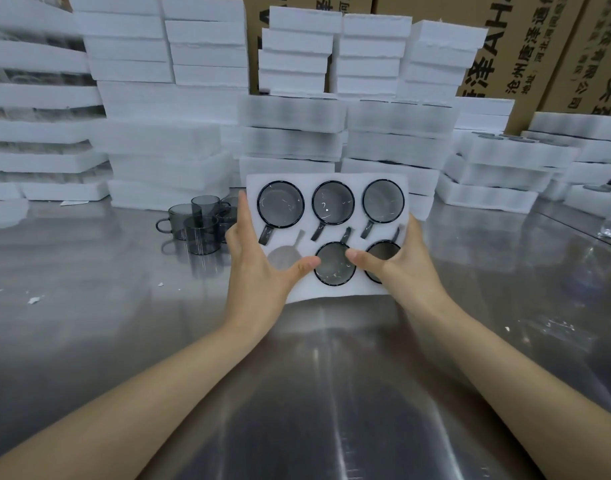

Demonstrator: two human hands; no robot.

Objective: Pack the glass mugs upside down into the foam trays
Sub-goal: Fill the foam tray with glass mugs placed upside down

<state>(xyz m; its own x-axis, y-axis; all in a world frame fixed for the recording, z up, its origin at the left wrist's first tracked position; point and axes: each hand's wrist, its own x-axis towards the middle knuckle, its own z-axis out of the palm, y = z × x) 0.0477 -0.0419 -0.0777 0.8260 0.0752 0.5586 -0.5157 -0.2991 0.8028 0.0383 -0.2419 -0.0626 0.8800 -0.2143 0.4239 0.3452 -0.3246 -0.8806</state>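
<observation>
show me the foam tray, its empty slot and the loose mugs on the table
foam tray [356, 183], head view, bare foam near its top edge
empty slot [280, 256], head view, middle of the round recess
loose mugs [200, 237], head view, wall of the front mug

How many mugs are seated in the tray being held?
5 mugs in the foam tray. Far row: left mug, middle mug, right mug. Near row: centre mug, and corner mug partly under the right hand. The near-left slot is empty.
</observation>
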